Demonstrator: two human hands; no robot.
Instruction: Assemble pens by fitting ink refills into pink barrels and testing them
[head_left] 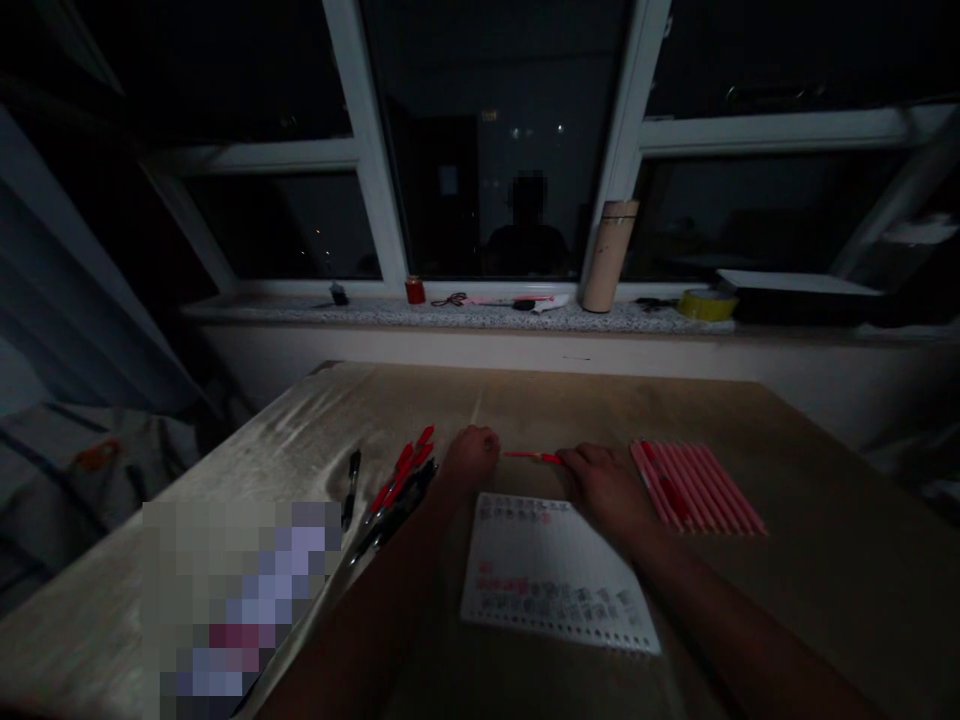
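Observation:
Over the middle of the table, my right hand (600, 475) grips a red pen (551, 459). From it a thin red stem, like an ink refill, points left towards my left hand (474, 455). That left hand is closed with curled fingers; what lies in them, if anything, is too dark to make out. Below the hands lies a sheet of lined notepaper (551, 570) with black and red marks and a row of punched holes. Several red pens (405, 462) and black pens (401, 505) lie left of my left wrist, partly hidden by the forearm.
A row of pink pens (705, 485) lies right of my right hand. One black pen (351, 488) lies apart on the left, near a blurred-out patch. On the windowsill stand a beige flask (610, 257), yellow tape (706, 305) and a small red jar (415, 290).

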